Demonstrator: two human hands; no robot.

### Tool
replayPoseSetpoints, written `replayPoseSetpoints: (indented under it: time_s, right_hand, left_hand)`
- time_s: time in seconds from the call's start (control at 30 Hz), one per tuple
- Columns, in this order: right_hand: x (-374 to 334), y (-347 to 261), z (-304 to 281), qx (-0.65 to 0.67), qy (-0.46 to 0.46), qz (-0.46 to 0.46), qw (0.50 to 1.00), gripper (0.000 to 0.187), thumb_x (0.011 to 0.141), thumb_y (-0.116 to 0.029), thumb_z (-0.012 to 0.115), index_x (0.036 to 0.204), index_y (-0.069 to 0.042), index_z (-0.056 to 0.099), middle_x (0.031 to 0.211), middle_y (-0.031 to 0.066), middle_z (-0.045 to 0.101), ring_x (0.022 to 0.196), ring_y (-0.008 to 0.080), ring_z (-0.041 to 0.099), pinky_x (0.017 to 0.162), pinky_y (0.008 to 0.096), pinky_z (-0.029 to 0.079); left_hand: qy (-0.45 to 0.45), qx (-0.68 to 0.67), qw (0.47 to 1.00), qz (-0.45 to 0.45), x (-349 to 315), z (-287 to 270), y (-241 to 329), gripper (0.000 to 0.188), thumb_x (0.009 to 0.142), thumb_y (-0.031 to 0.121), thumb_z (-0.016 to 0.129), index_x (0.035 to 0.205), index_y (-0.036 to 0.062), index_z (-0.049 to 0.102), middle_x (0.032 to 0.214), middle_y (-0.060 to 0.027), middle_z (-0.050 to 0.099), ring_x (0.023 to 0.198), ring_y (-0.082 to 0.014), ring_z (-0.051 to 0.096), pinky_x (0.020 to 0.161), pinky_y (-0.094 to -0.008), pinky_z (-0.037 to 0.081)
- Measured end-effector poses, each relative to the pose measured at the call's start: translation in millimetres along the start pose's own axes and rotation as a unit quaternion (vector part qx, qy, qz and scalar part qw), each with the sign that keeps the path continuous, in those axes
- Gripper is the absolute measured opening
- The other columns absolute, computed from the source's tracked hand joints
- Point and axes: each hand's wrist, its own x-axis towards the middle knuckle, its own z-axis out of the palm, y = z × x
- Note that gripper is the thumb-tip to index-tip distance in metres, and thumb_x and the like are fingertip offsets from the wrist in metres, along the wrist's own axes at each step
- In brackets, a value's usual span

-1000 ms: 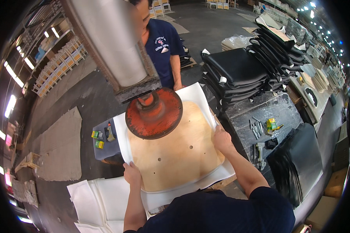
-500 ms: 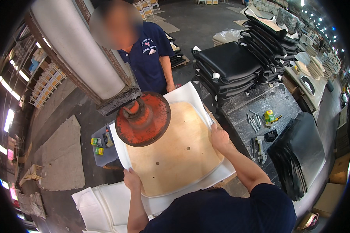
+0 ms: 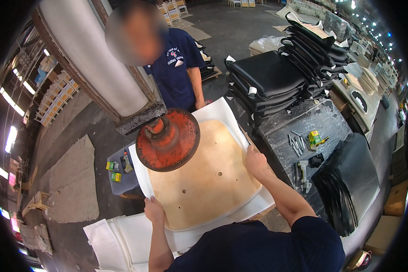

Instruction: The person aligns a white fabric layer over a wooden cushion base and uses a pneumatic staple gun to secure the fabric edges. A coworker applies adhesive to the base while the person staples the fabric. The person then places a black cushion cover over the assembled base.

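Observation:
A pale plywood panel [image 3: 199, 190] with rounded corners and several small holes lies on a white sheet [image 3: 143, 174] that sticks out around it. My left hand [image 3: 155, 211] is closed on the sheet's near left edge. On the right side, my right hand [image 3: 257, 163] grips the same sheet's edge beside the panel. A round, worn red metal disc [image 3: 167, 145] on a press head covers the panel's far left part; whether it touches the wood, I cannot tell.
Across from me stands a co-worker in a dark blue shirt [image 3: 179, 72]. More white sheets [image 3: 109, 240] are stacked at my near left. On the right, a dark table [image 3: 276, 131] bears black padded seats [image 3: 267, 75], a stapler [image 3: 302, 172] and black covers [image 3: 349, 172].
The co-worker's head has dipped slightly. Both my hands keep their places on the sheet, and the disc and panel look the same.

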Motion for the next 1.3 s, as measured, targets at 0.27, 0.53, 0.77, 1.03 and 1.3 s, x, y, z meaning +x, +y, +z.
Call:
replayPoseSetpoints:
  time_s: [0.27, 0.53, 0.77, 1.03, 1.3]
  right_hand:
    - [2.8, 2.5, -2.2, 0.008, 0.004, -0.005, 1.000, 0.021, 0.097, -0.005, 0.061, 0.115, 0.001, 0.051, 0.098, 0.0304, 0.076, 0.090, 0.0484, 0.078, 0.080, 0.0577, 0.062]
    - [3.9, 7.6, 3.6, 0.025, 0.055, -0.025, 0.998, 0.019, 0.098, -0.008, 0.061, 0.111, -0.001, 0.050, 0.089, 0.0298, 0.074, 0.082, 0.0511, 0.076, 0.075, 0.0609, 0.061]
    - [2.2, 10.7, -5.0, 0.039, 0.064, -0.031, 0.997, 0.020, 0.098, -0.008, 0.062, 0.111, 0.000, 0.050, 0.094, 0.0310, 0.074, 0.085, 0.0514, 0.076, 0.076, 0.0607, 0.061]
    - [-7.9, 3.7, -17.6, 0.043, -0.008, -0.005, 0.999, 0.020, 0.097, -0.009, 0.061, 0.112, 0.000, 0.052, 0.098, 0.0319, 0.075, 0.089, 0.0525, 0.076, 0.079, 0.0602, 0.061]
    - [-0.6, 7.8, -0.5, 0.006, 0.005, 0.005, 1.000, 0.018, 0.099, -0.009, 0.059, 0.114, -0.001, 0.053, 0.093, 0.0272, 0.076, 0.087, 0.0455, 0.079, 0.077, 0.0558, 0.063]
  left_hand:
    - [-0.006, 0.009, 1.000, 0.005, 1.3, -4.3, 2.5, 0.038, 0.112, 0.035, 0.056, 0.113, -0.0009, 0.066, 0.103, -0.0288, 0.078, 0.099, -0.0513, 0.076, 0.087, -0.0607, 0.059]
    - [-0.008, 0.004, 1.000, 0.014, 2.9, -8.1, 2.9, 0.038, 0.112, 0.034, 0.056, 0.112, -0.0019, 0.068, 0.106, -0.0295, 0.078, 0.101, -0.0499, 0.076, 0.088, -0.0599, 0.059]
    - [-0.003, -0.003, 1.000, 0.027, 4.7, -8.0, 2.8, 0.036, 0.111, 0.033, 0.058, 0.110, -0.0024, 0.068, 0.104, -0.0299, 0.078, 0.099, -0.0508, 0.076, 0.087, -0.0596, 0.059]
    - [0.001, -0.014, 0.999, 0.047, 4.7, -13.4, -9.8, 0.039, 0.111, 0.034, 0.057, 0.109, -0.0035, 0.068, 0.103, -0.0300, 0.077, 0.099, -0.0519, 0.075, 0.086, -0.0596, 0.058]
    - [0.010, 0.002, 1.000, 0.024, 1.3, -2.7, 0.3, 0.038, 0.112, 0.036, 0.055, 0.115, -0.0009, 0.062, 0.098, -0.0307, 0.077, 0.094, -0.0522, 0.076, 0.082, -0.0613, 0.059]
